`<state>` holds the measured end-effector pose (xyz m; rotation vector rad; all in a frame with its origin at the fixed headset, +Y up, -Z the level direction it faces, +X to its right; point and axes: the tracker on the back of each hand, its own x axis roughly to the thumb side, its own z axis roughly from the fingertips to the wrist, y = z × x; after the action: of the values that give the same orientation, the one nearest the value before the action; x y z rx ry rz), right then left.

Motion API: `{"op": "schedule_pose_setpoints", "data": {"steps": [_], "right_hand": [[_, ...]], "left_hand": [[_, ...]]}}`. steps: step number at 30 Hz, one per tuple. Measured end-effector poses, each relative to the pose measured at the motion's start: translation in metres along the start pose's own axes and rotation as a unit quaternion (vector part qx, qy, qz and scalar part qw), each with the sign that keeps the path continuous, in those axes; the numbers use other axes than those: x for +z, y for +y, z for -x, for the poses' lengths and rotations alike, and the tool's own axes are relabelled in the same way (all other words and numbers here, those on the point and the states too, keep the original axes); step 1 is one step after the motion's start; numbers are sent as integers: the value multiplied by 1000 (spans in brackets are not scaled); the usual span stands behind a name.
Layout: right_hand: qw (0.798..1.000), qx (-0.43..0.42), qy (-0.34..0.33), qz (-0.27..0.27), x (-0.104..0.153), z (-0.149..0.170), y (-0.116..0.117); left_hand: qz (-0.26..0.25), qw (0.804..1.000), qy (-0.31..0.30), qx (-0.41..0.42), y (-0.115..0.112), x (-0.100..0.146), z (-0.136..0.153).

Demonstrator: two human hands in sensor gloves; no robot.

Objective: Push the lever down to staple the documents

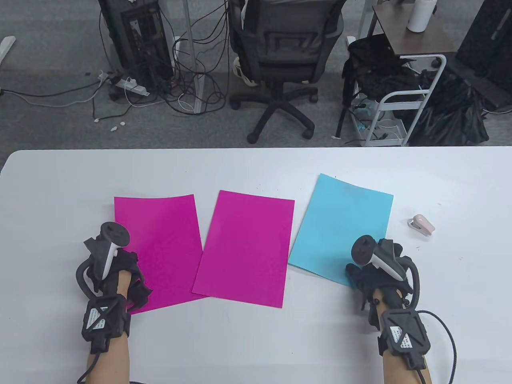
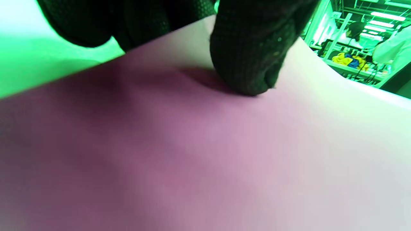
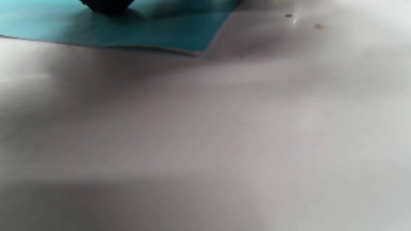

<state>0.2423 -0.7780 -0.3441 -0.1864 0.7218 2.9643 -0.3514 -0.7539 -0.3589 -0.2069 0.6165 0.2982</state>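
Note:
Three sheets lie flat on the white table [image 1: 256, 336]: a magenta sheet [image 1: 164, 244] at left, a second magenta sheet [image 1: 246, 248] in the middle overlapping its lower right corner, and a light blue sheet [image 1: 344, 220] at right. A small pale pink stapler [image 1: 421, 225] lies right of the blue sheet, untouched. My left hand [image 1: 120, 272] rests on the left magenta sheet's left edge; in the left wrist view a gloved fingertip [image 2: 250, 64] presses on that sheet [image 2: 192, 144]. My right hand [image 1: 372, 272] rests on the blue sheet's near right corner [image 3: 128, 29].
Beyond the table's far edge stand an office chair [image 1: 284, 52], a computer tower with tangled cables [image 1: 140, 44] and a side cart [image 1: 404, 92]. Bare table surface lies right of the stapler and along the near edge.

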Motion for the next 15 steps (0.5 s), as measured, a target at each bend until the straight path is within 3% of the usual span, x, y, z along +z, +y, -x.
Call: {"op": "schedule_pose_setpoints", "data": {"steps": [15], "right_hand": [[996, 24, -75, -37, 14, -44, 9]], "left_hand": [[77, 979, -100, 161, 5, 31, -30]]}}
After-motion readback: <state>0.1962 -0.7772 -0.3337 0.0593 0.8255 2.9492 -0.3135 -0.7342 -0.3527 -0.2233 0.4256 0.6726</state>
